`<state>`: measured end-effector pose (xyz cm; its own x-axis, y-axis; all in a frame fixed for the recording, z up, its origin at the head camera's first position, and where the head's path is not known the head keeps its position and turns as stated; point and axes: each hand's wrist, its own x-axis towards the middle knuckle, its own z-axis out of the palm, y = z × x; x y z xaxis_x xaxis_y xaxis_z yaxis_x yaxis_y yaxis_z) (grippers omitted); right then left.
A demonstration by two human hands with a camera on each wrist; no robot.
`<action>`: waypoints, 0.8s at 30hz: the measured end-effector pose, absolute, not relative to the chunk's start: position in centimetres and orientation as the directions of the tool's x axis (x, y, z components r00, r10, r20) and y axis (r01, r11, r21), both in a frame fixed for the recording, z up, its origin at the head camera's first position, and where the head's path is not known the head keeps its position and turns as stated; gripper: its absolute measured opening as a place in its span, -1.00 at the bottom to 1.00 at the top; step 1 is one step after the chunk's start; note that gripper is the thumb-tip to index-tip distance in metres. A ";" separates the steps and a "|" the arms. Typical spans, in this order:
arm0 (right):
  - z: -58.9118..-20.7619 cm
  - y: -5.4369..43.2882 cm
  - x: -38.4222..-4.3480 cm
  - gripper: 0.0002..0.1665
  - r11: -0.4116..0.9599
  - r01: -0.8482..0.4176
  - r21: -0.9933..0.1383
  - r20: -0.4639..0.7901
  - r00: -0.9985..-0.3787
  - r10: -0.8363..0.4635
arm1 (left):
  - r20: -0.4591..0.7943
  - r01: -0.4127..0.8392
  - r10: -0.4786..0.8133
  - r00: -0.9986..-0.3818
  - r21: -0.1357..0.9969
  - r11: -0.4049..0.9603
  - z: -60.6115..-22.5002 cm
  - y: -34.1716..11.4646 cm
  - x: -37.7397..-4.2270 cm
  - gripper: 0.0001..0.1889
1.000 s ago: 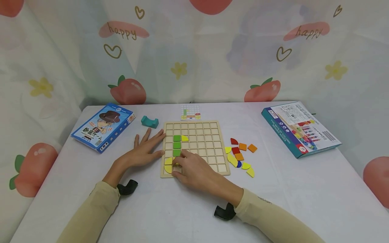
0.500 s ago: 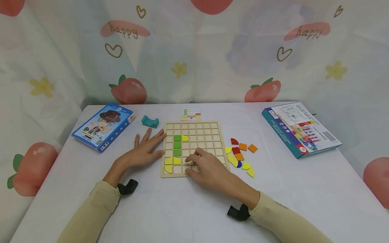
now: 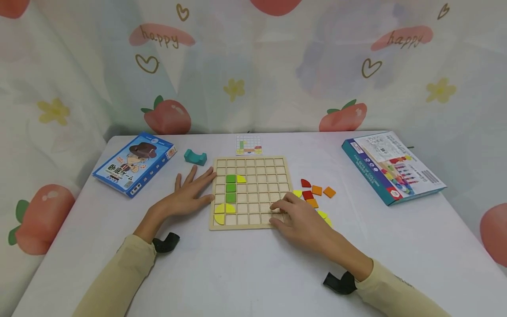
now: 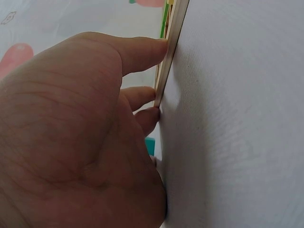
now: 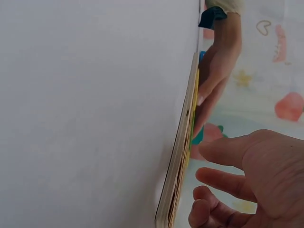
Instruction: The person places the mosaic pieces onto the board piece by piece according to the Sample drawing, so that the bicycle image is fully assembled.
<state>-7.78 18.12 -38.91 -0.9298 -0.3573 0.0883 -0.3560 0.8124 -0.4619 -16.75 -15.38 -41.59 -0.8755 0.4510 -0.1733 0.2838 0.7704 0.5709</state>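
Note:
A wooden grid board (image 3: 253,227) lies mid-table. Three green squares (image 3: 231,188) form a column in its cells, a yellow quarter-round piece (image 3: 240,179) beside the top one. More yellow pieces (image 3: 219,219) fill cells at the lower left. My left hand (image 3: 184,198) is spread flat, thumb and fingertips touching the board's left edge. Over the lower right corner hovers my right hand (image 3: 301,220), thumb and fingers bent loosely and apart, nothing between them in the right wrist view. Right of the board lie loose red (image 3: 307,195), orange (image 3: 329,192) and yellow (image 3: 297,193) pieces, partly hidden by that hand.
A small pattern card (image 3: 248,145) lies behind the board. To its left stands a teal notched block (image 3: 195,157), then a blue box (image 3: 134,165). At the right is a larger teal-edged box (image 3: 392,167). A patterned curtain (image 3: 277,79) hangs behind the table.
My right hand has moved from the lower-left cells rightward across the board to its lower right corner, uncovering the yellow pieces there. The left hand stays at the board's edge.

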 end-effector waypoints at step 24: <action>-37.9 24.9 -6.4 -0.65 0.904 -0.173 -0.390 -0.004 -0.982 -0.190 | -0.167 0.286 0.454 -0.875 0.579 0.763 -41.5 -15.4 -16.6 -0.22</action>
